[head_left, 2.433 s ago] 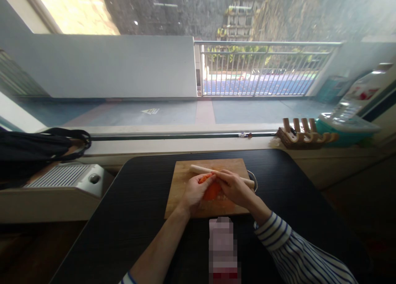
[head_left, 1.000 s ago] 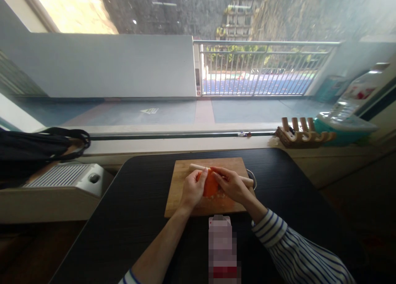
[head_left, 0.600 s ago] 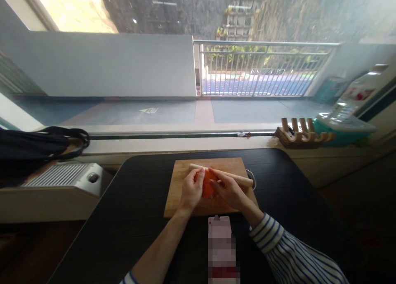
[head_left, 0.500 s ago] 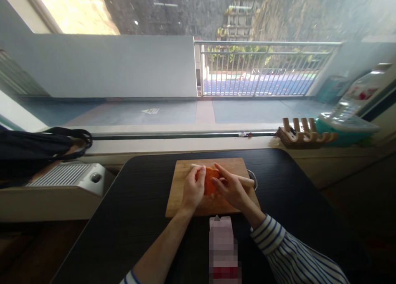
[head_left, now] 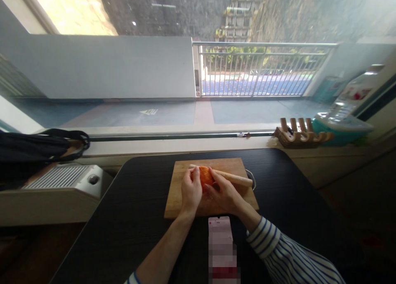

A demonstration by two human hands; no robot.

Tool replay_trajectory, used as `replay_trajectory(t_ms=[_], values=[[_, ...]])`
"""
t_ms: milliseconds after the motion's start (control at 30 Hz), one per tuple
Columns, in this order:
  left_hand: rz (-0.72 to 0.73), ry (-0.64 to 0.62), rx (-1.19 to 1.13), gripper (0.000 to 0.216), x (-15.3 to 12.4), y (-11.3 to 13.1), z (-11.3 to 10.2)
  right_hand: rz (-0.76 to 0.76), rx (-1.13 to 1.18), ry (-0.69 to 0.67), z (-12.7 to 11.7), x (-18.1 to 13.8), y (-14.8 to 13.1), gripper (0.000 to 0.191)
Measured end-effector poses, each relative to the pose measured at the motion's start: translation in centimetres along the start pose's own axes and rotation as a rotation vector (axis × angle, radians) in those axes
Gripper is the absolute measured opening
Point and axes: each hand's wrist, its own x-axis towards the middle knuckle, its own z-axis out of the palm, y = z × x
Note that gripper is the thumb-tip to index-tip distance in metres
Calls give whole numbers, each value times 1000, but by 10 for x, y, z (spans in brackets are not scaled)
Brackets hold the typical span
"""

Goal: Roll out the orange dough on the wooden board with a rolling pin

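A rounded dough-like orange lump (head_left: 205, 177) is held between left hand (head_left: 191, 190) and right hand (head_left: 224, 191) at lower centre; it has been shifted slightly leftward, so its handling seems unfinished.

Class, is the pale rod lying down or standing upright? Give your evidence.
Lying down: the pale rod stretches slantwise across the wooden board, partly hidden behind the orange piece.

Rounded orange lump (head_left: 205, 176): flanks hidden by bare left hand (head_left: 191, 189) at 9 o'clock, bare right hand (head_left: 225, 192) at 3 o'clock
Pale wooden rolling pin (head_left: 236, 178): partly hidden behind lump
Pink flat packet (head_left: 220, 236): pixelated, cut off at 6 o'clock
Black fabric bag (head_left: 31, 147): cut off at 9 o'clock
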Motion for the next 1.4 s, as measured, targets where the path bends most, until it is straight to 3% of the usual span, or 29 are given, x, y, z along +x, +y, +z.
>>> replay_trajectory(t_ms=[100, 233, 433, 600, 733, 800, 900, 1000, 1133, 1400], values=[[-10, -6, -67, 34, 0, -4, -3, 10, -20, -15, 0, 0, 1, 52], [-102, -121, -253, 39, 0, -10, -8, 63, 23, 65, -3, 0, 6, 54], [-196, -192, -427, 42, -3, -11, -6, -57, 61, 42, -6, 2, 6, 35], [-222, -262, -529, 43, -5, -7, -5, 82, 260, 82, -8, 2, 9, 37], [-259, -363, -619, 42, -5, -7, -8, 92, 348, 74, -11, 2, 8, 36], [-254, -317, -639, 39, -5, -8, -7, 134, 405, 105, -10, 1, 7, 40], [-261, -151, -662, 41, -5, -11, -3, 197, 428, 191, -3, 0, 7, 46], [-277, -44, -690, 46, -6, -11, 2, 129, 316, 203, 3, -1, 8, 39], [-265, -29, -708, 46, -7, -9, 3, 31, 272, 190, 5, 2, 6, 32], [-262, -48, -703, 42, -11, -16, 5, 72, 260, 162, 9, 2, 10, 38]])
